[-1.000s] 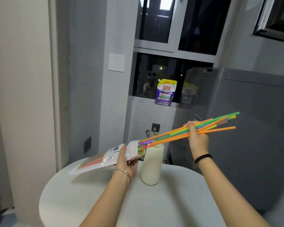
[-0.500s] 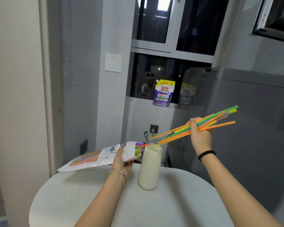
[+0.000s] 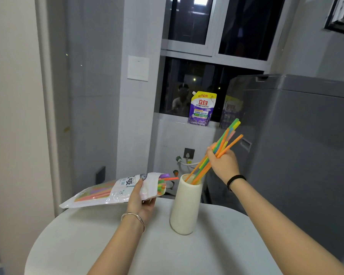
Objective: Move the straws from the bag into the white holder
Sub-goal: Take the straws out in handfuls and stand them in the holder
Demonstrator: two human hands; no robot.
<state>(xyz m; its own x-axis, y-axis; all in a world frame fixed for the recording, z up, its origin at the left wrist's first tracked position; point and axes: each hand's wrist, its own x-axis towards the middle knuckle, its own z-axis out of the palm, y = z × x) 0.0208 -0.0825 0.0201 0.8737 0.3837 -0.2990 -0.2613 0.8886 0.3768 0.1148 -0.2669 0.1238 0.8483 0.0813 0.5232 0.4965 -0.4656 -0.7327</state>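
The left hand (image 3: 142, 199) grips the straw bag (image 3: 111, 190) near its open mouth, holding it tilted above the round table (image 3: 167, 253); more coloured straws poke out just right of the thumb. Between the hands stands the white holder (image 3: 184, 211). The right hand (image 3: 221, 165) is closed around a bundle of straws (image 3: 220, 147), their lower ends inside the holder's mouth.

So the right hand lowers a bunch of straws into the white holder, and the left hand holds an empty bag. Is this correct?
Not quite: in the head view the bag in the left hand has straws inside. The right hand does put its bunch of straws into the white holder.
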